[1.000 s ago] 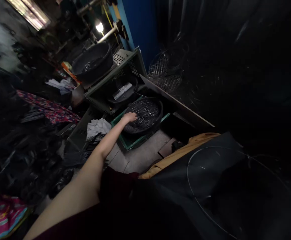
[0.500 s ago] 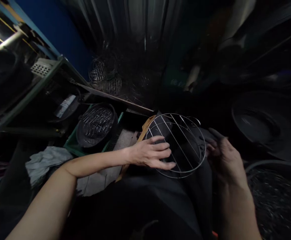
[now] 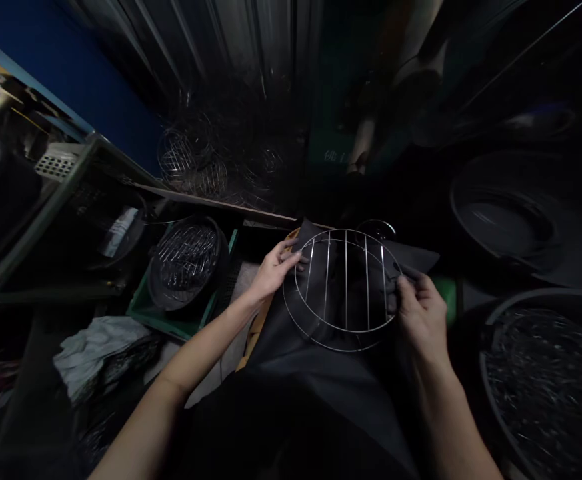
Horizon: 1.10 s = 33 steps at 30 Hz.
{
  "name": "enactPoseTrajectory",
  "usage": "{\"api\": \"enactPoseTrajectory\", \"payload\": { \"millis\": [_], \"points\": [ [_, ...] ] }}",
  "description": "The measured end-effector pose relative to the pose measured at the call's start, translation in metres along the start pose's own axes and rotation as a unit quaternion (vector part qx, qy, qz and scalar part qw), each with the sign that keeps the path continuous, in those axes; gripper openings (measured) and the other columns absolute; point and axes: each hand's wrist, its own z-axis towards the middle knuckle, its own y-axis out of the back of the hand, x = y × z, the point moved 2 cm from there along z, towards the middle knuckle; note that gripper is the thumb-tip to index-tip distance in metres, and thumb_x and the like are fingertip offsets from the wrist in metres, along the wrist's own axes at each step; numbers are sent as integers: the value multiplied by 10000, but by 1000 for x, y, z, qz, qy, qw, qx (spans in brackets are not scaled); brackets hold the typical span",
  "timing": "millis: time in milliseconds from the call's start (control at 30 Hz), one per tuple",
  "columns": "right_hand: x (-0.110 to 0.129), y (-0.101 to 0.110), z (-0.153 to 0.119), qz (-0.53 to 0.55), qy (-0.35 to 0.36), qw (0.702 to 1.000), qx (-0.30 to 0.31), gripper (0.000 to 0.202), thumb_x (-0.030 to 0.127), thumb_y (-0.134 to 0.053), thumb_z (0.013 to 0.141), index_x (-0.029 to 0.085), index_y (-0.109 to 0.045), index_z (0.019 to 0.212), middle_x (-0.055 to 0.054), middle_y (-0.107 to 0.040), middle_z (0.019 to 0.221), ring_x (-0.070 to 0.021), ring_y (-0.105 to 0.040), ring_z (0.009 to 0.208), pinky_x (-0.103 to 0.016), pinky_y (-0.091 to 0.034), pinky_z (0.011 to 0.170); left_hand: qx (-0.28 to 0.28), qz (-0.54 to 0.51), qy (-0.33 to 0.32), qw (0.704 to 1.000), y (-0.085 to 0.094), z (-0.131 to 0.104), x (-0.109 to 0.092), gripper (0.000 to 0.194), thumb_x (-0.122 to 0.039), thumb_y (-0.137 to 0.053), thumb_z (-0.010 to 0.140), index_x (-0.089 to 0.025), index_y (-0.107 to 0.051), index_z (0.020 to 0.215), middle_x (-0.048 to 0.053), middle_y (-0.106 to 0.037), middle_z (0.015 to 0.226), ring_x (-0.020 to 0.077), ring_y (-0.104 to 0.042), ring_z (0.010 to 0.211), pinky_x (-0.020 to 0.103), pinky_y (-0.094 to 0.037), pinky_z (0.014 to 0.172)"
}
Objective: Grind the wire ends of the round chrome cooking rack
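A round wire rack point(image 3: 343, 290) with parallel bars lies over a dark cloth point(image 3: 321, 360) on my lap. My left hand point(image 3: 273, 267) grips its left rim with fingers curled on the ring. My right hand point(image 3: 418, 310) pinches the right rim, thumb and fingers closed on the wire. The rack is held between both hands, roughly level.
A black basin of wire racks point(image 3: 185, 257) sits in a green crate point(image 3: 173, 323) at left. A large black tub of metal pieces point(image 3: 545, 373) is at right. A grey rag point(image 3: 98, 343) lies lower left. More wire racks point(image 3: 195, 167) stack behind, before a corrugated wall.
My left hand left the basin of racks and came to the rack on my lap. Both hands now grip its rim; the view swung right.
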Motion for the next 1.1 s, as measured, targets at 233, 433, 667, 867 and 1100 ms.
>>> {"api": "enactPoseTrajectory", "payload": {
  "millis": [233,433,667,867,1100],
  "points": [
    [6,15,0,-285,44,957,-40,402,569,-552,727,204,-636,872,-35,-617,704,-191,-550,637,-320,-435,631,-95,124,15,988,-7,5,6,273,-348,-673,774,-204,-469,885,-14,-700,668,120,-618,598,233,-446,613],
    [-3,15,-1,-365,24,931,-14,354,523,-510,710,221,-627,851,-15,-524,568,-201,-493,559,-346,-406,636,-120,167,40,978,-8,5,12,321,-378,-714,734,-219,-464,858,-26,-697,675,123,-616,606,228,-417,612],
    [-11,23,1,-346,-36,938,15,493,593,-542,703,191,-671,957,-34,-593,671,-196,-515,590,-343,-425,626,-85,123,80,986,-6,7,29,353,-510,-674,743,-165,-599,764,5,-686,653,118,-617,622,222,-447,621],
    [-28,35,6,-348,-59,934,49,589,717,-532,711,196,-698,930,-37,-614,683,-208,-556,661,-323,-421,617,-17,20,88,996,-8,8,34,344,-469,-662,762,-125,-675,746,13,-648,634,73,-562,556,199,-433,583],
    [-38,42,10,-312,-39,946,83,578,680,-566,723,152,-688,923,-46,-645,728,-192,-574,688,-289,-443,620,15,6,72,997,-5,-1,25,258,-361,-673,760,-131,-681,877,4,-644,655,85,-584,615,208,-452,631]
  ]
}}
